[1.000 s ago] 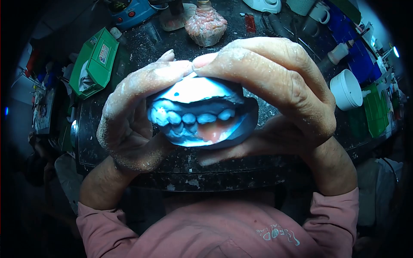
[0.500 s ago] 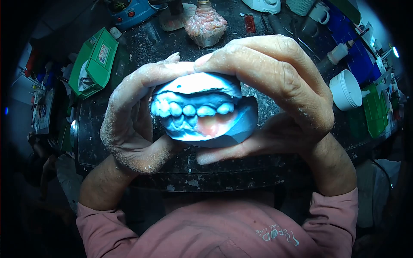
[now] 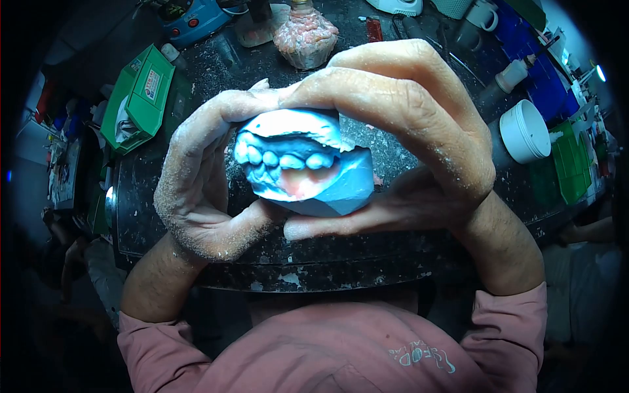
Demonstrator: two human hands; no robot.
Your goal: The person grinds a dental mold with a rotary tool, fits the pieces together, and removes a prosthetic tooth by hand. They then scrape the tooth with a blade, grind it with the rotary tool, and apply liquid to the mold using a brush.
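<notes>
A blue-white dental model (image 3: 288, 164), upper and lower parts set together with the teeth facing me, is held above the dark table. Pink material shows on the lower part below the teeth. My left hand (image 3: 200, 170), dusted with white powder, curls round its left side, fingers at the top and thumb at the bottom. My right hand (image 3: 426, 131) holds it from the right, with fingertips over the top and the thumb under the base. A gap shows between the right palm and the model.
On the dark table (image 3: 308, 272) stand a green bin (image 3: 141, 98) at the left, a pink-crusted bottle (image 3: 305, 39) and a blue device (image 3: 196, 23) at the back. A white tub (image 3: 525, 131) and another green bin (image 3: 571, 164) are at the right.
The model has turned, showing more of its right side and base. Both hands have shifted slightly; my right hand has moved a little left and up.
</notes>
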